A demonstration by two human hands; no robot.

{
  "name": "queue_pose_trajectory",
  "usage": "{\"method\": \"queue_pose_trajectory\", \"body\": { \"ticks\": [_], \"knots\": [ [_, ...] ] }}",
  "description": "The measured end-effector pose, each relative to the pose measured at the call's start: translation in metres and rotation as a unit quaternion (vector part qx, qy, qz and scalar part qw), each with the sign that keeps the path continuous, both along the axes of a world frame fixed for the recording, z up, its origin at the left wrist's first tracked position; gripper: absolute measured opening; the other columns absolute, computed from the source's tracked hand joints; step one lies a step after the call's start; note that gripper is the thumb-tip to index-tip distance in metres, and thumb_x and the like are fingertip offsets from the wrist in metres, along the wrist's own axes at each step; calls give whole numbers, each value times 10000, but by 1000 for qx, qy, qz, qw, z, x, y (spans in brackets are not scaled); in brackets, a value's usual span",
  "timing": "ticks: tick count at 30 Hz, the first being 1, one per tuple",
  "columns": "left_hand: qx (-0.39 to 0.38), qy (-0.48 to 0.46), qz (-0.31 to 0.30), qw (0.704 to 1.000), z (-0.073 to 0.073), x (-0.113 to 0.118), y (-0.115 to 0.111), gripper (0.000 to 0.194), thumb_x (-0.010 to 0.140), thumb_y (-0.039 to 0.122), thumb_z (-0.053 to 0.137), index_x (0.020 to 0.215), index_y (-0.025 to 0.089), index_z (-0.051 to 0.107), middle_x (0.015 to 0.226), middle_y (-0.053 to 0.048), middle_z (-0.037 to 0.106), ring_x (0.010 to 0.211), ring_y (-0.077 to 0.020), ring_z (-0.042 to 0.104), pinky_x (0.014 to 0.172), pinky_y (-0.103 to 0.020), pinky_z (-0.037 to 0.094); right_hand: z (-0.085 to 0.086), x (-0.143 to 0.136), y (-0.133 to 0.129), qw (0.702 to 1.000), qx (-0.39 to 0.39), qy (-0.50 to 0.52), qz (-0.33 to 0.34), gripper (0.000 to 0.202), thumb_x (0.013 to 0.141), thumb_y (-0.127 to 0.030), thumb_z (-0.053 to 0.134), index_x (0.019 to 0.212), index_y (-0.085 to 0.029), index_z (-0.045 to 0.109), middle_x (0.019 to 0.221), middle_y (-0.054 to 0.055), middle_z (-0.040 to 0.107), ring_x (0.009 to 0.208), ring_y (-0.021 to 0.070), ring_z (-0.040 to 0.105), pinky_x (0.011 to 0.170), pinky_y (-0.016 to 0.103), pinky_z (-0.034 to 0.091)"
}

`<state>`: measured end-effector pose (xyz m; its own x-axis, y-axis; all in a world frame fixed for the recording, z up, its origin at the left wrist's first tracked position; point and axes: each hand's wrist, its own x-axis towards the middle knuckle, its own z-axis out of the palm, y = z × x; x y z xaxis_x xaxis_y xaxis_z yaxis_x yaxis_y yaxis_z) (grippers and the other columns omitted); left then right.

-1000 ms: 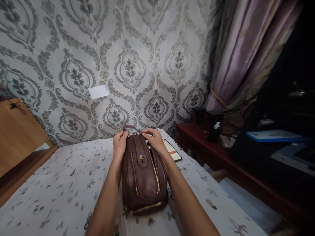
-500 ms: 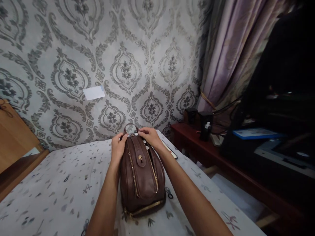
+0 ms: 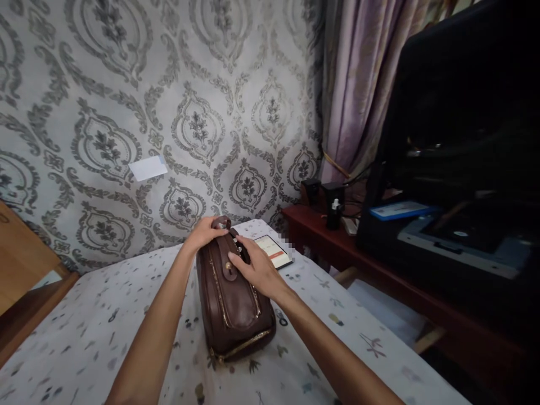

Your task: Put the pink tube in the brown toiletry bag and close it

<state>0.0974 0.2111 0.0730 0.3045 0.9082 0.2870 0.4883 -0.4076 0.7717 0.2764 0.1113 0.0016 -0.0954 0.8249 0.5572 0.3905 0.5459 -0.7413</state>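
In the lower middle of the frame, the brown, elongated leather bag (image 3: 235,306) lies on the white, leaf-printed cloth (image 3: 113,332), its long axis running from the small looped brown leather handle (image 3: 222,220) at the top, downward and slightly right. The left hand (image 3: 205,233) curls over the handle end, though I cannot tell whether its grip is closed on anything, while the right hand (image 3: 258,269) comes from the right with thumb and fingers parted. Its thumb is just beside the round gold-coloured clasp (image 3: 228,265), making the right hand nearer to it.
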Motion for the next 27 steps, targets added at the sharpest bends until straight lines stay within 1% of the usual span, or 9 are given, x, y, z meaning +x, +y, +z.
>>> {"method": "queue_pose_trajectory", "body": {
  "ticks": [1,3,6,10,15,20,27],
  "knots": [
    [-3,14,-3,1000,1,2,2,273,591,366,766,769,166,711,643,22,621,625,-156,544,621,-264,406,-1,-1,-3,1000,5,-15,-8,558,936,-516,535,1390,-194,562,1416,149,599,1335,296,544,1154,492,400],
    [1,17,17,1000,-2,7,6,225,595,376,751,640,171,671,599,27,606,596,-150,527,610,-267,399,-1,-2,-8,999,14,-42,-20,557,965,-506,487,1418,-185,537,1447,157,575,1364,303,516,1167,499,385],
    [27,7,59,998,-8,11,9,194,610,347,717,558,182,627,533,37,580,568,-146,508,589,-265,379,-1,-2,-14,996,34,-70,-36,530,989,-457,459,1440,-184,513,1455,163,566,1364,308,509,1156,503,394],
    [45,1,84,995,-13,13,10,152,605,311,705,550,188,636,517,37,592,574,-153,519,585,-267,374,5,-4,-19,993,42,-96,-55,486,989,-413,467,1429,-211,517,1409,143,598,1322,304,536,1114,491,430],
    [43,-14,94,994,-15,14,9,163,624,322,688,560,180,640,525,32,588,568,-148,509,600,-269,385,12,-5,-22,992,14,-110,-61,470,985,-405,460,1381,-168,548,1379,163,611,1287,320,551,1079,480,447],
    [26,-40,91,995,-17,15,8,183,630,346,677,583,171,648,549,20,591,569,-146,514,601,-268,393,13,-2,-21,992,23,-109,-58,455,983,-437,482,1370,-210,559,1343,144,629,1251,313,569,1033,456,463],
    [-5,-67,86,994,-13,15,4,189,596,358,694,574,181,631,532,25,565,564,-144,504,588,-265,395,21,0,-18,990,12,-127,-55,462,954,-496,542,1298,-199,623,1174,131,661,1099,292,618,937,417,484]
  ]
}}
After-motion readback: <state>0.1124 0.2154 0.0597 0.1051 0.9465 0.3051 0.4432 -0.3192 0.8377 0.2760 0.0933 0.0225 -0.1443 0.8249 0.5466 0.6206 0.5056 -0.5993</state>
